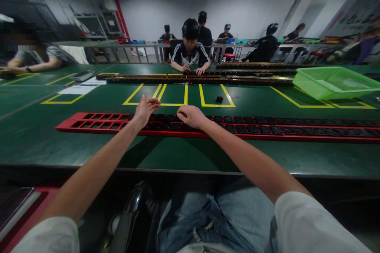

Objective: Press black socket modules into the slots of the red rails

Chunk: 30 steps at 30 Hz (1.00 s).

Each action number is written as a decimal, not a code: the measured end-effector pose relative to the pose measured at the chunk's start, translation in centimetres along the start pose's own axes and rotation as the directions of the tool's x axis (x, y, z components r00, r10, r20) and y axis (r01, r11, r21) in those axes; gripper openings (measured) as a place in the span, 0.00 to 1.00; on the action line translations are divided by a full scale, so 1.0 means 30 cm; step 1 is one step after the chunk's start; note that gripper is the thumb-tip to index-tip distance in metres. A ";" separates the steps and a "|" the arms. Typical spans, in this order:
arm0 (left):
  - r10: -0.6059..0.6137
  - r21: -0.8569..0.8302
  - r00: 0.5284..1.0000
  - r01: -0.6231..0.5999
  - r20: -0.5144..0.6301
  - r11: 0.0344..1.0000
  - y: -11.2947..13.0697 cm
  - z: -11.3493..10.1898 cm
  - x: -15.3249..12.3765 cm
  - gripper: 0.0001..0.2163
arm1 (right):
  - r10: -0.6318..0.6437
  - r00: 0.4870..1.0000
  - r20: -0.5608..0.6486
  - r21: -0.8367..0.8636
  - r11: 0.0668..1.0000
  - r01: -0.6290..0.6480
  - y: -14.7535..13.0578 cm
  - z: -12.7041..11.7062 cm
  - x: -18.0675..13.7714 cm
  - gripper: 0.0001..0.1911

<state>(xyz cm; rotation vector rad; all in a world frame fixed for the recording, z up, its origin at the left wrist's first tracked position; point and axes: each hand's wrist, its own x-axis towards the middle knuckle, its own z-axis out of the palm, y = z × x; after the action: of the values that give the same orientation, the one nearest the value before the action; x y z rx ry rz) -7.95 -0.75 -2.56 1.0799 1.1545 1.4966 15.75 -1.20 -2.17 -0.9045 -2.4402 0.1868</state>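
Note:
A long red frame (97, 125) with two rows of square slots lies across the bench in front of me. Black square pieces (252, 129) fill most of its slots, while several at the left end show bare openings. My left hand (145, 110) is over the left part of the frame, fingers stretched out and nothing visible in it. My right hand (191, 116) rests at or just above the filled slots to the right, its fingers curled closed. Whatever those fingers hold, if anything, is hidden. Beyond the frame sits a small black part (219, 99).
A green plastic basket (332, 83) stands at the right. Yellow tape outlines (218, 106) mark the green bench (166, 154). Dark long strips (166, 79) lie farther back, before a co-worker (190, 53) seated opposite. Papers (77, 89) lie at the left.

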 end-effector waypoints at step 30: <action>0.113 -0.091 0.985 -0.101 0.134 0.991 -0.037 0.299 -0.128 0.29 | 0.187 0.903 -0.386 0.004 0.979 -0.201 0.225 -0.325 -0.202 0.12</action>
<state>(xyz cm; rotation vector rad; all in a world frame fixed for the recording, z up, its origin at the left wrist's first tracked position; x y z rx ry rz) 1.64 -2.88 -2.49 1.1842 0.9423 1.5135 28.53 -0.41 1.52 -1.0885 -1.9954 0.0293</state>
